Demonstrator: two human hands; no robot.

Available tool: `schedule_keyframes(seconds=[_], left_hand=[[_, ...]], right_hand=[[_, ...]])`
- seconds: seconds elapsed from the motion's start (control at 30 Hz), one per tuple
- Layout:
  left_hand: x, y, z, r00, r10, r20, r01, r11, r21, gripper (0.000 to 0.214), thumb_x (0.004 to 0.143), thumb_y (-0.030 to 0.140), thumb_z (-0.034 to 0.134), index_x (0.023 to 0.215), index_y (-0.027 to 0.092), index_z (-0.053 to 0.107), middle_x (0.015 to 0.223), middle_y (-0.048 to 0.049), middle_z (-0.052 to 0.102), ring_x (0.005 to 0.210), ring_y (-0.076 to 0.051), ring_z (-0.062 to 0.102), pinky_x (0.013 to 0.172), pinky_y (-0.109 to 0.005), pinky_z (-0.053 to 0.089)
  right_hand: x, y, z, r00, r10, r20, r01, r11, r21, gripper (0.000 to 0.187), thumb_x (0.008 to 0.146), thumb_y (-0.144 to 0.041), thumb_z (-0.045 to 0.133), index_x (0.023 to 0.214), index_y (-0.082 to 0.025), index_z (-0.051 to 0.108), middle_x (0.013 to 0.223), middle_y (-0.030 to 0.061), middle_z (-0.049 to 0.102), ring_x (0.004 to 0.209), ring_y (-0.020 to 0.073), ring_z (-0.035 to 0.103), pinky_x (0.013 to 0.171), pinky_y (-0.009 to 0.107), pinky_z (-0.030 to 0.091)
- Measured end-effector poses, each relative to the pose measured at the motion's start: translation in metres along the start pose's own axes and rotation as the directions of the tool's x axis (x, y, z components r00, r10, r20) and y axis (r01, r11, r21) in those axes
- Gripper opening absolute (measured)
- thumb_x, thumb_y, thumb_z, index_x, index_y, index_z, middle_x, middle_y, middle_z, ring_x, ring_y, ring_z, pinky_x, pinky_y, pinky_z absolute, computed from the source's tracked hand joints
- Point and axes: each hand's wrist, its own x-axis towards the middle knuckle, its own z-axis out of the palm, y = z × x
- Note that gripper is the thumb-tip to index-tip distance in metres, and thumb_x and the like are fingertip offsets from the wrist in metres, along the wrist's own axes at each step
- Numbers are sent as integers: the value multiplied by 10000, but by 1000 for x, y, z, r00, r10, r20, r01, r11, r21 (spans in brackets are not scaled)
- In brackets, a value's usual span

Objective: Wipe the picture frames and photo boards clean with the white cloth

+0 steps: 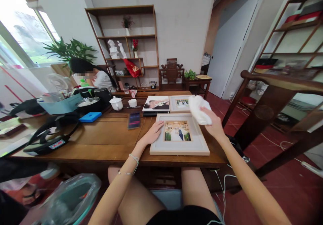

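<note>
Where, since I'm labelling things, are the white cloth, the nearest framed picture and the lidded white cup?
White cloth (198, 108): head view, middle of its bunched folds.
Nearest framed picture (178, 131): head view, middle of its photo.
Lidded white cup (116, 104): head view, middle of its body.

open tabletop (108, 140) left of near frame (178, 147), phone (134, 120) farther back, second frame (174, 104) behind, chair (264, 112) at right

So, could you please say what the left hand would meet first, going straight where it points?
The left hand rests on the near frame; beyond it, the back frame likely comes first, though depth is unclear.
</note>
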Motion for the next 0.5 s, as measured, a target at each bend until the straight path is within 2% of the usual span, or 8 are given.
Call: schedule_keyframes(seconds=[0.03, 0.1, 0.17, 0.27, 0.4, 0.5], left_hand=[[0, 0, 0, 1000, 5, 0, -5, 1000, 3, 498, 921, 167, 389, 1415, 152, 451, 1510, -131, 399, 1424, -236, 326, 1205, -478, 222], [0, 0, -1, 1000, 16, 0, -16, 1000, 11, 508, 906, 146, 395, 1410, 144, 458, 1505, -138, 403, 1418, -239, 335, 1202, -477, 232], [0, -1, -1, 1000, 26, 0, -26, 1000, 17, 504, 903, 144, 404, 1402, 149, 472, 1498, -137, 413, 1411, -243, 347, 1198, -478, 244], [0, -2, -1, 999, 40, 6, -40, 999, 25, 489, 906, 148, 408, 1387, 167, 495, 1484, -125, 435, 1404, -245, 355, 1196, -486, 247], [1, -3, -1, 999, 50, 16, -50, 998, 31, 488, 914, 149, 394, 1392, 155, 489, 1484, -136, 431, 1404, -257, 349, 1195, -503, 239], [1, -3, -1, 999, 51, 15, -52, 998, 34, 500, 915, 145, 391, 1406, 183, 472, 1497, -115, 419, 1409, -248, 339, 1197, -498, 235]], right_hand=[[3, 1, 4, 986, -51, 162, 72, 989, -128, 637, 652, -30, 522, 1267, -176, 607, 1379, 79, 562, 1341, 264, 434, 1147, 480, 289], [8, 3, 16, 909, -74, 410, 218, 923, -318, 719, 620, -4, 486, 1318, -155, 566, 1399, 95, 539, 1362, 262, 405, 1145, 493, 275], [11, 4, 29, 874, -51, 483, 255, 895, -366, 713, 595, -7, 502, 1286, -156, 596, 1383, 101, 554, 1336, 272, 441, 1130, 489, 296], [16, 2, 45, 871, -13, 491, 248, 874, -417, 654, 613, -51, 554, 1252, -166, 627, 1397, 115, 539, 1321, 288, 456, 1106, 463, 325], [24, -3, 56, 914, 87, 396, 154, 829, -537, 625, 693, -94, 541, 1317, -120, 564, 1365, 152, 563, 1303, 302, 468, 1072, 445, 350], [30, -6, 61, 939, 134, 318, 90, 793, -602, 633, 744, -96, 503, 1376, -83, 482, 1434, 174, 485, 1359, 309, 385, 1112, 478, 264]])
